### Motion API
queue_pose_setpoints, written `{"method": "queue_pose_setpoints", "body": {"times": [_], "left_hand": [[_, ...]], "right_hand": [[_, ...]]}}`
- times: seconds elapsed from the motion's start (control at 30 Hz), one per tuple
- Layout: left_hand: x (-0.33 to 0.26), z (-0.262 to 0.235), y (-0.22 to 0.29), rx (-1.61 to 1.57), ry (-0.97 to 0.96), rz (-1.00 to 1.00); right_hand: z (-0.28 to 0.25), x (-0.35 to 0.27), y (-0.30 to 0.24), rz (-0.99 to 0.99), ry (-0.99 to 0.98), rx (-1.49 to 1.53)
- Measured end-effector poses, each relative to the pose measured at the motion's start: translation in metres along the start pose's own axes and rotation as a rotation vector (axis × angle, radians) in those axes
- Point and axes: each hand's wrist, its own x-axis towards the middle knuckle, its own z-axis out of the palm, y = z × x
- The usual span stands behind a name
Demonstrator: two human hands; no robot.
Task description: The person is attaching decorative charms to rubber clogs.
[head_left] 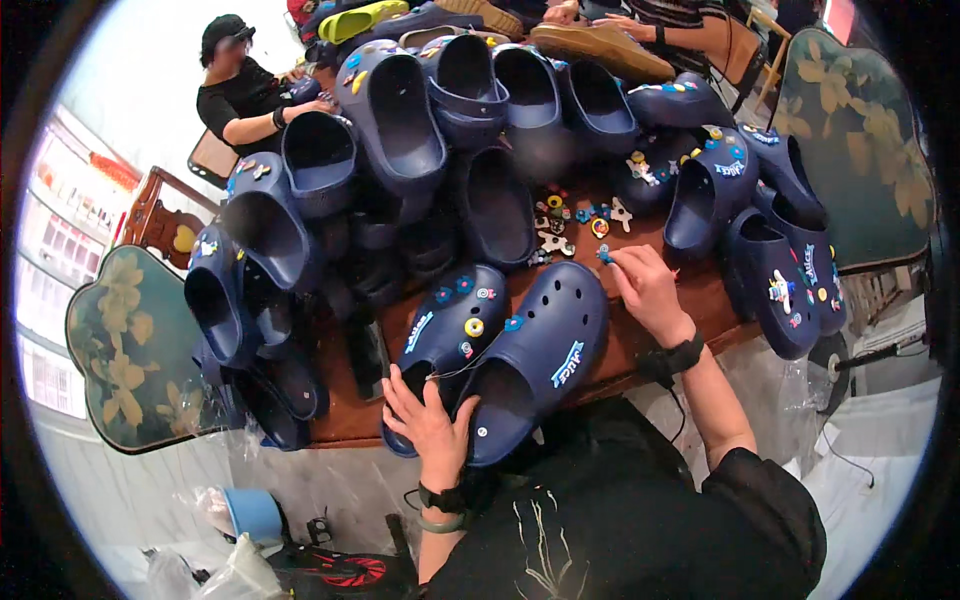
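Note:
Two navy clogs lie side by side on the table's near edge. The left clog (467,300) bears several colourful charms, while the right clog (572,312) has a lettered charm and a small blue one. My left hand (430,415) rests with fingers spread over the left clog's heel end, its thumb by the right clog. To the right of the toes, my right hand (650,290) pinches a small blue shoe charm (604,255) between thumb and fingertips. Just beyond it lies a pile of loose charms (556,243), white, blue and yellow ones among them.
Piled navy clogs (400,120) ring the far and left sides of the brown table (640,345), with more decorated clogs (785,270) at the right. A dark phone-like slab (368,360) lies left. Co-workers, one in a black cap (240,95), sit across. A blue bucket (253,515) stands below.

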Motion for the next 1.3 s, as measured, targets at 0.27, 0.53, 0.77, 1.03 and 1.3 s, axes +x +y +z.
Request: {"method": "queue_pose_setpoints", "body": {"times": [0.27, 0.53, 0.77, 1.03, 1.3], "left_hand": [[0.0, 0.0, 0.0, -0.012, -0.014, -0.02], [0.0, -0.002, 0.0, -0.03, -0.019, -0.01], [0.003, -0.002, 0.001, -0.043, -0.026, -0.004], [0.001, -0.005, 0.001, -0.019, -0.038, -0.017], [0.0, -0.005, 0.001, -0.018, -0.029, -0.008]], "right_hand": [[0.014, 0.022, -0.057, -0.573, -0.277, -0.174], [0.016, 0.027, -0.082, -0.627, -0.446, -0.483], [0.01, 0.032, -0.076, -0.656, -0.588, -0.468], [0.02, 0.03, -0.095, -0.664, -0.607, -0.469], [0.024, 0.029, -0.061, -0.461, -0.491, -0.271]]}}
